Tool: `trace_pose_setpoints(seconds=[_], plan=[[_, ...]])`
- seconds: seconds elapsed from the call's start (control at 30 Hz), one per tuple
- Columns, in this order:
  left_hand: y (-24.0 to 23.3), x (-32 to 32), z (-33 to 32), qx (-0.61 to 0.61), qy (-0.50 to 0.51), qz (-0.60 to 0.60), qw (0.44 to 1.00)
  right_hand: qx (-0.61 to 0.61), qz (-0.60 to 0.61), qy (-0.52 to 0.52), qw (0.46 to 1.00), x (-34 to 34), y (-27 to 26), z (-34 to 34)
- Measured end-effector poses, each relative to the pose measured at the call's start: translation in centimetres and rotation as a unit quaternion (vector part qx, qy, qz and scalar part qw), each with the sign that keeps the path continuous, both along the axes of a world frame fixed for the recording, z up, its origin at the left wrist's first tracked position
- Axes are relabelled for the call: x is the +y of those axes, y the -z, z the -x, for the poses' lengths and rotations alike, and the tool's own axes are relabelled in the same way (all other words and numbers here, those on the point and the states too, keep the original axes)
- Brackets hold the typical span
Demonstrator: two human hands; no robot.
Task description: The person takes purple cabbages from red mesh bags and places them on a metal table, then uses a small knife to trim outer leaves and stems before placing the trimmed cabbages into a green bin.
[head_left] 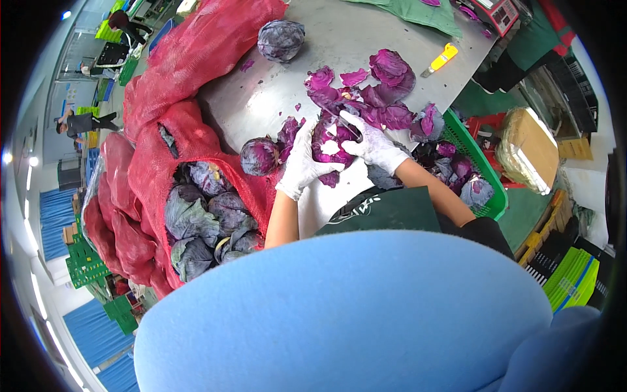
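Note:
A partly peeled red cabbage (333, 139) with pale patches lies before me at the table's near edge. My left hand (301, 161), in a white glove, grips its left side with the thumb spread below. My right hand (374, 147), also gloved, is at its right side. A thin grey blade (349, 126) shows between that hand's thumb and fingers; any handle is hidden. Loose purple leaves (382, 103) are heaped just beyond. To the left of my left hand sits a whole red cabbage (259, 156).
A red mesh sack (147, 152) of cabbages (191, 210) lies open at left. Another cabbage (281, 40) rests on the metal table (230, 103). A yellow utility knife (441, 60) lies near the right edge. A green crate (497, 196) holds cabbages and leaves. Another person (534, 44) stands across.

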State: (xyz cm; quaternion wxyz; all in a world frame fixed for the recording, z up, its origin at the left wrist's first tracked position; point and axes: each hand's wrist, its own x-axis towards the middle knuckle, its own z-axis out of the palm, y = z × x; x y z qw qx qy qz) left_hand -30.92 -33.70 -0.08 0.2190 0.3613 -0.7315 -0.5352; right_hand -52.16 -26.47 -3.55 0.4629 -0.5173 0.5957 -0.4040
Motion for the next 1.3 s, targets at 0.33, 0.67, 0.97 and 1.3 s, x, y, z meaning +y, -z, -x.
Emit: trace_pose_setpoints(seconds=[0.33,0.67,0.97,1.3], plan=[[0.2,-2.1,-4.5,-0.174,0.06,0.091,0.979,-0.236,-0.14,0.103,0.956,-2.3,3.2,5.8],[4.5,5.9,0.3,-0.028,-0.241,0.104,0.965,0.132,0.112,-0.164,0.971,-3.3,-2.6,0.1],[5.3,5.7,-2.5,-0.063,-0.179,0.138,0.972,-0.008,0.067,-0.097,0.993,-3.1,-0.8,-0.3],[2.4,4.5,-1.3,0.081,-0.113,-0.044,0.989,-0.226,-0.07,0.109,0.965,-1.4,4.5,2.8]])
